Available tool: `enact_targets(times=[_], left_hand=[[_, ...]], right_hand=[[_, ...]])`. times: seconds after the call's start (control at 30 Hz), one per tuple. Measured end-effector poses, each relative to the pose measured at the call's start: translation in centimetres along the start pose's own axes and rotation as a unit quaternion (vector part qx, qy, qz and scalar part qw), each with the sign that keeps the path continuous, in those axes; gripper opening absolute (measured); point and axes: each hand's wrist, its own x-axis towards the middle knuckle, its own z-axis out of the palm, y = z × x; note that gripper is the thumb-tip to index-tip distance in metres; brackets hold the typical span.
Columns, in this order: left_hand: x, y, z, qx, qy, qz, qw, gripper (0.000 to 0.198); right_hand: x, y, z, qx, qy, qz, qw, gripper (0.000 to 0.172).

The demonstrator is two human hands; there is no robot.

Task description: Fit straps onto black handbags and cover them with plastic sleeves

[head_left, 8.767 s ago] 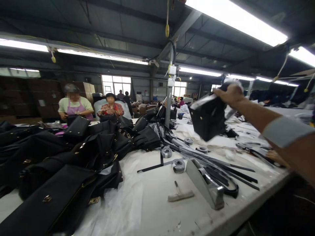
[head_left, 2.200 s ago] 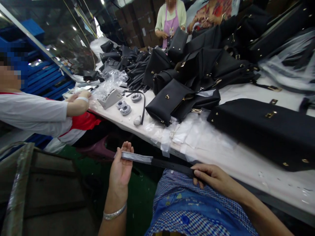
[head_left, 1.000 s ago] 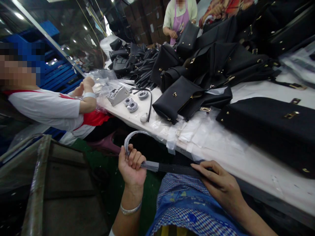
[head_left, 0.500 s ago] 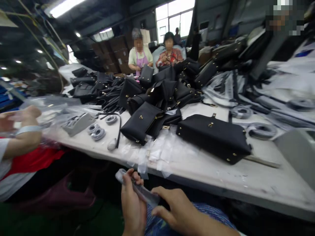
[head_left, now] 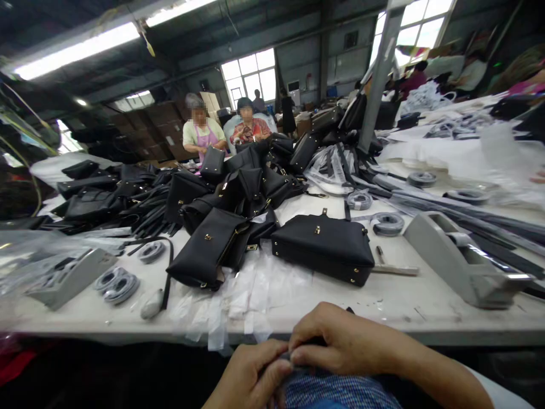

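Observation:
My left hand (head_left: 255,372) and my right hand (head_left: 338,339) meet at the table's front edge, above my lap. Both are closed, fingertips pinching a plastic-wrapped dark strip (head_left: 286,356); most of it is hidden by my fingers. A small black tip (head_left: 349,311) shows just past my right hand. Beyond the hands, a black handbag (head_left: 321,247) with gold hardware lies on the table. Left of it rests another black handbag (head_left: 206,247), its zip side turned right. Torn clear plastic film (head_left: 247,289) spreads between these bags and the front edge.
Grey tape dispensers stand at right (head_left: 460,261) and left (head_left: 74,278) on the white table (head_left: 395,318). Rolls of wrapped strap (head_left: 121,286), a hammer (head_left: 394,270) and a black bag pile (head_left: 238,182) lie about. Two people (head_left: 204,136) work across the table; a metal post (head_left: 378,79) rises at right.
My view has swung right. My hands have come together, with the right now right against the left, and the wrapped strip is mostly covered. The neighbour's arm at left has left view.

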Motion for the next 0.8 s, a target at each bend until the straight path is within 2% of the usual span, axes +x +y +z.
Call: enact_targets(times=[0.03,0.07,0.17,0.27,0.33,0.4,0.43,0.47,0.53,0.63,0.7,0.8], left_hand=[[0.5,-0.2,-0.1,0.017,-0.039,-0.019,0.999,0.047],[1.0,-0.4,-0.2,0.035,-0.053,-0.037,0.997,0.053],[2.4,-0.2,0.0,0.047,-0.06,-0.08,0.994,0.058],[4.4,1.4,0.8,0.009,-0.135,-0.094,0.986,0.058],[6.1,2.7,1.0,0.0,-0.16,-0.094,0.983,0.056],[7.8,3.7,0.7,0.008,-0.134,-0.087,0.987,0.054],[8.6,4.1,0.4,0.013,-0.113,-0.079,0.99,0.053],[9.3,4.5,0.0,0.017,-0.095,-0.067,0.993,0.052],[10.4,5.0,-0.8,0.022,-0.077,-0.039,0.996,0.051],[11.2,5.6,-1.7,0.023,-0.071,-0.008,0.997,0.049],[11.3,5.9,-2.2,0.016,-0.058,-0.004,0.998,0.05],[10.9,6.7,-3.2,0.0,-0.029,-0.011,1.0,0.05]], right_hand=[[-0.7,0.6,-0.7,-0.012,-0.003,0.022,1.0,0.021],[-1.4,1.2,-1.3,-0.023,-0.001,0.048,0.999,0.021],[-3.3,2.2,-2.2,-0.035,0.037,0.091,0.994,0.024],[-3.8,1.9,-3.0,0.001,0.03,0.054,0.998,0.024],[-3.3,1.9,-4.7,-0.014,0.055,0.019,0.998,0.025],[-2.3,2.9,-7.9,-0.113,0.174,0.028,0.978,0.029],[-1.7,3.8,-9.9,-0.186,0.252,0.057,0.948,0.032],[-1.1,5.0,-11.9,-0.263,0.299,0.115,0.91,0.035],[0.2,7.6,-15.4,-0.298,0.311,0.172,0.886,0.043],[1.8,10.8,-18.2,-0.312,0.267,0.212,0.887,0.052],[2.4,11.3,-18.5,-0.318,0.243,0.198,0.895,0.049],[2.5,9.4,-17.4,-0.337,0.244,0.131,0.9,0.035]])
